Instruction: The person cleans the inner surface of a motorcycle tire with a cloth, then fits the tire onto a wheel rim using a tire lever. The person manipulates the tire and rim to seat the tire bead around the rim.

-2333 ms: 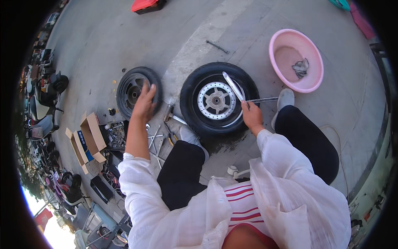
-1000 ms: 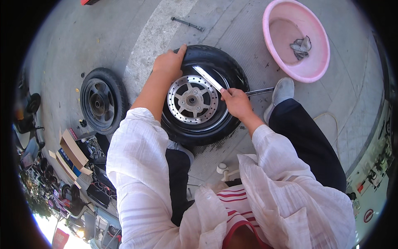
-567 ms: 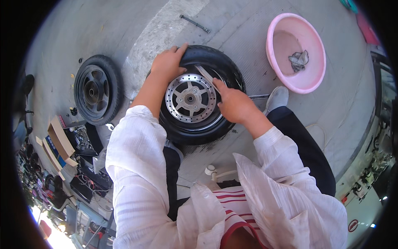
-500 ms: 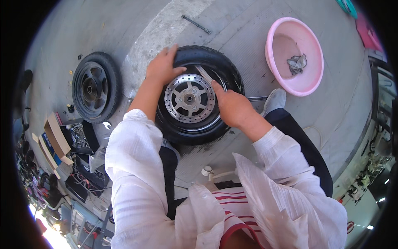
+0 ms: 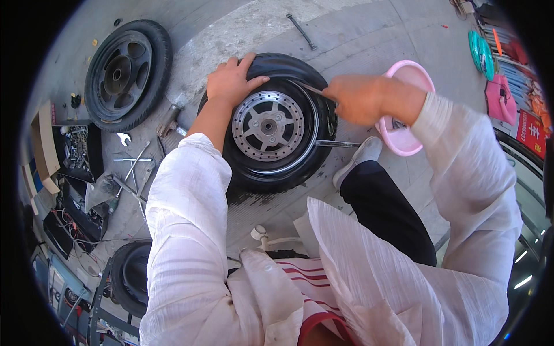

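A black tyre (image 5: 320, 167) on a wheel lies flat on the ground in front of me, its silver drilled brake disc (image 5: 244, 141) facing up. My left hand (image 5: 234, 82) rests on the tyre's far left part, fingers and thumb apart. My right hand (image 5: 369, 99), slightly blurred, grips a metal tyre lever (image 5: 309, 87). That lever's tip is at the gap between the tyre and the rim at the far right. A second tyre lever (image 5: 339, 143) reaches from the rim's right side out across the tyre, untouched by either hand.
A pink basin (image 5: 402, 147) stands to the right, partly behind my right hand. Another wheel (image 5: 128, 75) lies at the far left. Left of me are a wrench (image 5: 124, 139), a cross wrench (image 5: 134, 160) and a toolbox (image 5: 78, 151). A long bolt (image 5: 301, 32) lies beyond the tyre.
My right hand has moved right and drawn the tyre lever outward, its handle now swung over the tyre's edge. My left hand stays on the tyre. The view has shifted.
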A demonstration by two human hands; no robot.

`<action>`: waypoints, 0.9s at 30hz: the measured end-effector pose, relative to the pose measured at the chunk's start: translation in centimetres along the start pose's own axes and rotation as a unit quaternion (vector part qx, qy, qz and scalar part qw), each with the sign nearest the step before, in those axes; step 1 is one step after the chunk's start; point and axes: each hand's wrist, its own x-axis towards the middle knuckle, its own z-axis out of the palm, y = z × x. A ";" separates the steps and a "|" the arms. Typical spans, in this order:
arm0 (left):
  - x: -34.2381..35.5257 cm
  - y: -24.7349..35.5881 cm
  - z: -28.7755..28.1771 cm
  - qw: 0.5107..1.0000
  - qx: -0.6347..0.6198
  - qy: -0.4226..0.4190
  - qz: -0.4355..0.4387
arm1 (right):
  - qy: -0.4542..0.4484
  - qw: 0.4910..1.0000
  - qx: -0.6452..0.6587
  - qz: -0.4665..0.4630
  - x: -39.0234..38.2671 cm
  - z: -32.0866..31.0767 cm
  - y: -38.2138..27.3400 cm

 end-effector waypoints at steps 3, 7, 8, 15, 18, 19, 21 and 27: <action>-0.4 -0.8 0.0 1.000 0.014 -0.012 -0.021 | -0.081 0.988 0.092 0.090 0.1 -6.0 0.6; 0.0 -0.7 0.3 1.000 -0.003 -0.001 -0.006 | -0.119 0.956 0.227 0.145 0.1 -8.7 2.9; 0.3 -0.4 0.2 1.000 -0.006 -0.003 -0.001 | -0.120 0.950 0.242 0.160 0.3 -9.0 4.1; 0.5 -1.3 1.1 0.999 -0.033 0.022 0.001 | -0.154 0.984 0.046 0.077 6.7 -14.0 4.7; 0.8 -1.2 2.0 0.999 -0.019 0.041 0.015 | 0.015 0.980 -0.133 0.149 3.7 -15.2 1.0; 0.9 -1.7 2.2 0.999 -0.018 0.048 0.015 | 0.055 0.967 -0.171 0.182 4.8 -14.4 2.5; 0.8 -2.1 2.4 0.998 -0.022 0.054 0.023 | 0.125 0.930 -0.239 0.250 7.3 -11.5 7.8; 1.3 -1.7 1.9 0.999 -0.026 0.027 0.012 | 0.066 0.955 -0.185 0.224 4.4 -7.0 12.0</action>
